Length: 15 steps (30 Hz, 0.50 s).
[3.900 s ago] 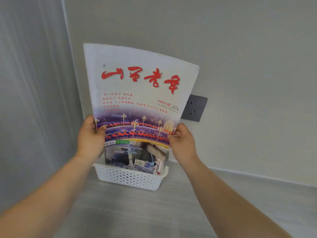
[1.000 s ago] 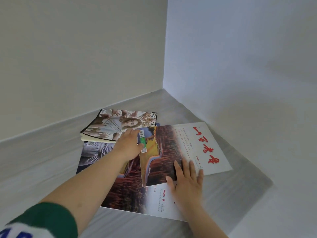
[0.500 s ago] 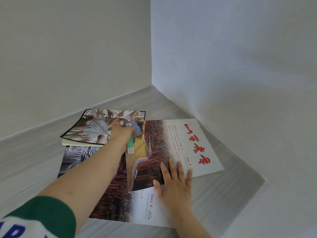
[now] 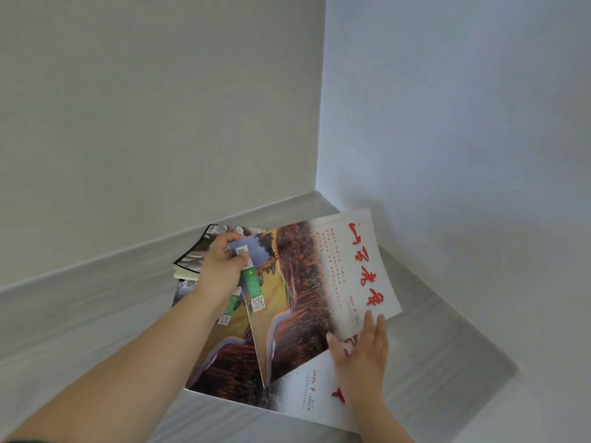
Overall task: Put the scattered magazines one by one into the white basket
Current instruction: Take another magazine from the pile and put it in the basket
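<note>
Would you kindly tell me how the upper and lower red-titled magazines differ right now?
The upper magazine is tilted, its corner pinched by the left hand; the lower magazine lies flat, ungripped. The upper magazine's cover shows almost whole, while the lower magazine is largely covered by it. Both share the red title, the autumn landscape and the date 2025 9.

Room corner. Plain beige-grey wall [image 4: 160, 107] on the left meets a cooler bluish-white wall [image 4: 463, 107] on the right. Grey wood-grain floor [image 4: 80, 314]. Soft, even light.
</note>
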### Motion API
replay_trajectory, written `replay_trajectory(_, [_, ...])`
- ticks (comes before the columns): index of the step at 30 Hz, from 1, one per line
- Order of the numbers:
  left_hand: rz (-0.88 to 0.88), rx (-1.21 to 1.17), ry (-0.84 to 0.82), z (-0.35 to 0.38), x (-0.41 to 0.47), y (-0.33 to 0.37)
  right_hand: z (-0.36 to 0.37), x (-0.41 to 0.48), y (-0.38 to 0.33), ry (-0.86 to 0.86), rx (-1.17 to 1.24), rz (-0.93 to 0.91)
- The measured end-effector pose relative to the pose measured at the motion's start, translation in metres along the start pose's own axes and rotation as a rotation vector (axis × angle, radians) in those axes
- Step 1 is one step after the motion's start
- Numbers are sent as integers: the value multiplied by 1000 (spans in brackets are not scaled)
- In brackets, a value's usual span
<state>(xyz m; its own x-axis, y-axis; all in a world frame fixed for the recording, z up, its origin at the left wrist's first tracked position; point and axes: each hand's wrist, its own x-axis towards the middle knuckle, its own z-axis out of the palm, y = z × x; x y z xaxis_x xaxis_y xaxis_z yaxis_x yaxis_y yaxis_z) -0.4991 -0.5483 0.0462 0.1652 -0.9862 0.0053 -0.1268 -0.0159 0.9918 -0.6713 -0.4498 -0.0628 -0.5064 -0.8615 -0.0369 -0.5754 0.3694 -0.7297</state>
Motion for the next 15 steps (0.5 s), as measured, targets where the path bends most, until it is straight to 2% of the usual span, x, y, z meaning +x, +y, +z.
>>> replay_trajectory(3, [-32, -174, 65, -37, -17, 11, -2, 3, -39, -45, 396, 195])
replay_trajectory(9, [-36, -454, 72, -129, -43, 28, 11, -17, -125, -394, 1004, 348])
replay_trajectory(12, [-15, -497, 132, -188, -57, 26, 29, -40, -157, -528, 1141, 336])
replay_trajectory(15, [3, -418, 202, -257, -75, 19, 50, -73, -195, -562, 1208, 289])
